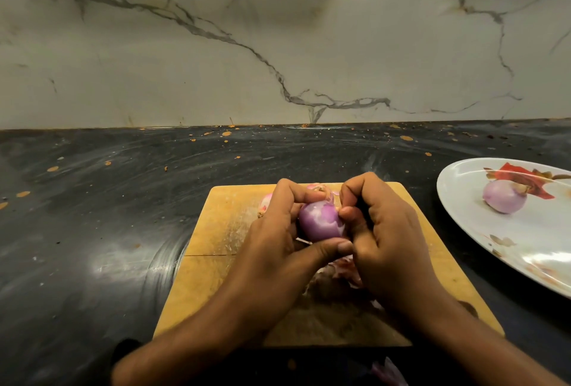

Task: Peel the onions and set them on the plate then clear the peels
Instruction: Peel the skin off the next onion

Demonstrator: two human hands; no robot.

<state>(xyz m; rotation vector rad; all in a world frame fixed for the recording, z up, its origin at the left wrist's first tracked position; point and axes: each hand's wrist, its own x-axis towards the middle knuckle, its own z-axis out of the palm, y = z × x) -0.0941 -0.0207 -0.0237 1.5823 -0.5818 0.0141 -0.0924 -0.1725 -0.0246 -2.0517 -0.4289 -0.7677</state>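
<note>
**Q:** Report the items nearest the camera.

**A:** Two bare forearms enter from 6 o'clock and converge over the cutting board [216, 268]. The left hand [275, 240] and the right hand [386, 237] meet at the centre of the view, touching each other around one onion.

**Q:** State of each hand?

**A:** The left hand grips the held onion [321, 220]: fingers curl over its top, thumb runs beneath it. The right hand's fingers are curled, with a fingertip [347, 212] against the onion's right side; it appears to pinch at the skin there (the exact contact is too small to confirm). The onion is purple, mostly bare and glossy, and sits above the board, not on it.

**Q:** Other onions?

**A:** A second onion [265, 202] lies on the board at 10 o'clock from the held one, mostly hidden behind the left hand's fingers. A peeled onion [504, 199] rests on the plate [457, 194], at 3 o'clock from the hands.

**Q:** Peels?

**A:** A heap of loose peels [335, 280] lies on the board at 6 o'clock from the held onion, under the wrists.

**Q:** Surroundings?

**A:** The board lies on a dark countertop [92, 215] carrying orange specks. The plate is white with a red floral print, well apart from the board, and is cut off by the frame edge. A veined marble backsplash [278, 46] fills the 12 o'clock half.
</note>
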